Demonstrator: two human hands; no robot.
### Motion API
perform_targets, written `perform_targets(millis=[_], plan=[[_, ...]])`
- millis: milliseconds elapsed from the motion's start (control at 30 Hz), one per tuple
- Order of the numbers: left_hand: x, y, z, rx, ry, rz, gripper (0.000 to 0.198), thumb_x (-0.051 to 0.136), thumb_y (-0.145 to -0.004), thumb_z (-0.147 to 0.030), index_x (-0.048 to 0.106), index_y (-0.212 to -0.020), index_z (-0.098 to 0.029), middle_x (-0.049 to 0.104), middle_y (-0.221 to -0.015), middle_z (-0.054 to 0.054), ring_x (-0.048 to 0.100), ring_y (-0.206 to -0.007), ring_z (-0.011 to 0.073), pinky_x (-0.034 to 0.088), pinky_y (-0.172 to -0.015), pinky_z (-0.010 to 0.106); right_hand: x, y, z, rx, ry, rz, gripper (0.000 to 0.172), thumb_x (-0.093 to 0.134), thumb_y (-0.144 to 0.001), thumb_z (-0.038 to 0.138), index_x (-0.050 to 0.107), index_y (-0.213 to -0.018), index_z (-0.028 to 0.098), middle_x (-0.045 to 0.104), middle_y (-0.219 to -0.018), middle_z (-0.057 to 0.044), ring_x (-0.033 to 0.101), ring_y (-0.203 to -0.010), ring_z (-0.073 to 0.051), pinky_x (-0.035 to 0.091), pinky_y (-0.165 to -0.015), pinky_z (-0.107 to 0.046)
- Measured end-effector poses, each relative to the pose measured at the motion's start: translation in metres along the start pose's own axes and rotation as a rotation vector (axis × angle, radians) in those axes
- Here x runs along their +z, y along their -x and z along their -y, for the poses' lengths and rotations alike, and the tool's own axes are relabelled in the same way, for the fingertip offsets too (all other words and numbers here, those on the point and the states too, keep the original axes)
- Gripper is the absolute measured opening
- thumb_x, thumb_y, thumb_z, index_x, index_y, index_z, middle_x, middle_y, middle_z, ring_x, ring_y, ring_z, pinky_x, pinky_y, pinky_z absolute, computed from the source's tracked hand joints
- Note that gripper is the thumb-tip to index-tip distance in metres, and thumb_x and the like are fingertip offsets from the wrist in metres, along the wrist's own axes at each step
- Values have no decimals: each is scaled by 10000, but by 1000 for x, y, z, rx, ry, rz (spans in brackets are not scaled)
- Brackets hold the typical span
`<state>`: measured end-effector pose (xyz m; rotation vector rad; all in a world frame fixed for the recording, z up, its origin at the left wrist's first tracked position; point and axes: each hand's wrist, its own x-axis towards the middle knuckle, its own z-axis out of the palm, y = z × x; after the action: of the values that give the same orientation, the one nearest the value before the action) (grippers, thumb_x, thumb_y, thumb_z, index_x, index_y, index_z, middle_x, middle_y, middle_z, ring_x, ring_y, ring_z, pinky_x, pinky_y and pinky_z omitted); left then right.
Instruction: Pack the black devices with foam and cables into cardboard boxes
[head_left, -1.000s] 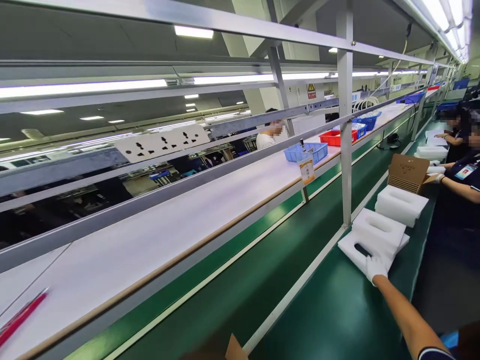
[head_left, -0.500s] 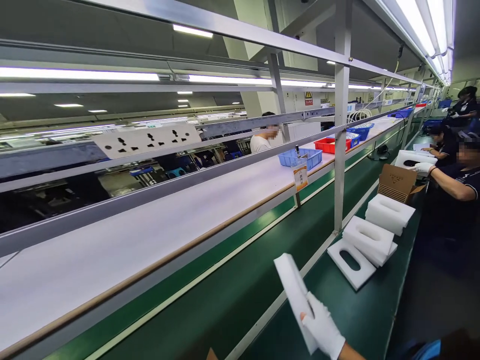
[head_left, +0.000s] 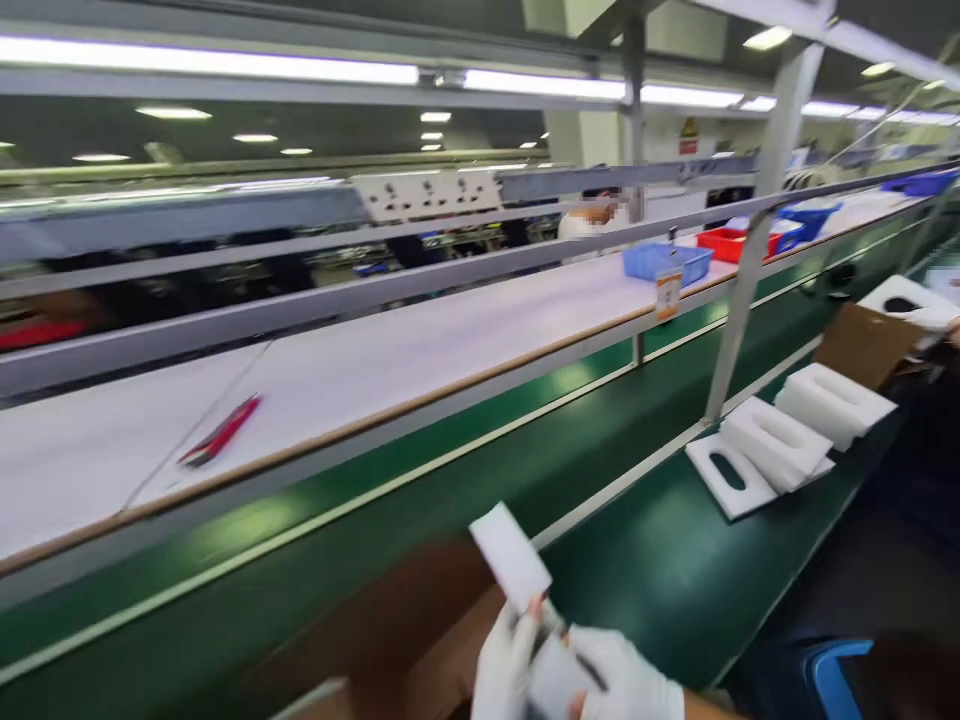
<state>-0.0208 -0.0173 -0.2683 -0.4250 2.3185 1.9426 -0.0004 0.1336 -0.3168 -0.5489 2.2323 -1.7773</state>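
Both my hands, in white gloves with some bare fingertips, are at the bottom centre, closed on a white foam insert [head_left: 511,555]. My left hand [head_left: 501,662] grips its near left side. From the right, my right hand [head_left: 626,675] holds it with the thumb low. The insert tilts up and away, and its lower part is partly hidden by my fingers and smeared by motion. Just left of my hands is an open brown cardboard box [head_left: 390,620], blurred and cut off by the lower edge.
Several white foam inserts with oval holes [head_left: 776,440] lie stacked on the green bench [head_left: 637,560] at right. Beyond them stands a brown carton [head_left: 866,345]. A red-handled tool [head_left: 221,432] lies on the white shelf [head_left: 420,350]. A metal post [head_left: 754,240] rises between bench and shelf.
My view has swung left, bringing the red-handled tool and the box into sight. My left hand has come in and joined my right on the foam insert, now lower and nearer the box.
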Motion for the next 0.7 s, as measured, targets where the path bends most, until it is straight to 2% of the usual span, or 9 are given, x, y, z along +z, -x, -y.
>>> perform_targets(millis=[33, 100, 167, 233, 300, 367, 500, 600, 700], plan=[[0, 5, 3, -41, 118, 100, 467, 654, -710, -602, 620, -882, -169, 671, -816, 75, 637, -768, 249, 542, -702, 360, 1, 6, 3, -23, -78, -10, 575, 542, -761, 514, 603, -1214, 165, 636, -1189, -138, 612, -1048, -290, 485, -937, -405], [2, 15, 8, -12, 265, 146, 489, 687, -718, -572, 596, -939, -145, 664, -921, 96, 623, -852, 226, 517, -783, 328, 2, 14, 4, -11, -174, -43, 656, 492, -827, 520, 476, -1362, 140, 528, -1356, -158, 519, -1220, -280, 394, -1058, -413], [4, 22, 12, 19, 347, 187, 578, 684, -709, -610, 596, -1018, -129, 654, -987, 121, 611, -899, 229, 499, -832, 335, 1, 19, -1, 54, -204, -21, 649, 483, -852, 526, 463, -1373, 139, 491, -1395, -167, 486, -1260, -277, 370, -1083, -423], [4, 27, 16, 57, 397, 190, 612, 647, -715, -661, 605, -996, -120, 649, -989, 131, 607, -873, 223, 490, -836, 342, -2, 21, -10, 125, -155, 29, 639, 516, -836, 545, 500, -1340, 154, 504, -1384, -163, 485, -1260, -288, 355, -1097, -450], [2, 32, 18, 77, 409, 154, 585, 614, -745, -662, 609, -950, -114, 645, -960, 125, 598, -836, 209, 483, -816, 335, -7, 22, -18, 189, -64, 23, 641, 552, -802, 584, 542, -1288, 168, 545, -1339, -160, 494, -1245, -306, 342, -1100, -488], [1, 37, 21, 87, 371, 155, 555, 623, -758, -621, 614, -953, -102, 640, -940, 117, 585, -830, 202, 473, -789, 316, -13, 19, -22, 212, -42, -54, 672, 536, -799, 628, 519, -1297, 177, 573, -1299, -164, 520, -1212, -311, 392, -1057, -503], [6, 45, 30, 105, 189, 318, 536, 677, -694, -555, 632, -922, -71, 608, -835, 81, 522, -748, 174, 422, -648, 261, -27, 6, -9, 145, -268, -153, 738, 458, -850, 654, 343, -1434, 220, 475, -1416, -137, 478, -1274, -271, 453, -1016, -437], [12, 49, 31, 92, 12, 331, 391, 662, -667, -449, 619, -806, -86, 558, -737, 36, 464, -686, 143, 360, -579, 235, -27, -2, 10, 175, -422, -141, 698, 422, -870, 659, 394, -1415, 225, 460, -1435, -114, 468, -1287, -268, 443, -1040, -424], [15, 52, 25, 104, -130, 297, 301, 641, -651, -395, 580, -726, -110, 519, -675, 11, 430, -634, 124, 307, -538, 233, -18, -5, 23, 258, -442, -232, 677, 446, -855, 667, 495, -1337, 194, 534, -1364, -121, 522, -1233, -278, 465, -1030, -414]])
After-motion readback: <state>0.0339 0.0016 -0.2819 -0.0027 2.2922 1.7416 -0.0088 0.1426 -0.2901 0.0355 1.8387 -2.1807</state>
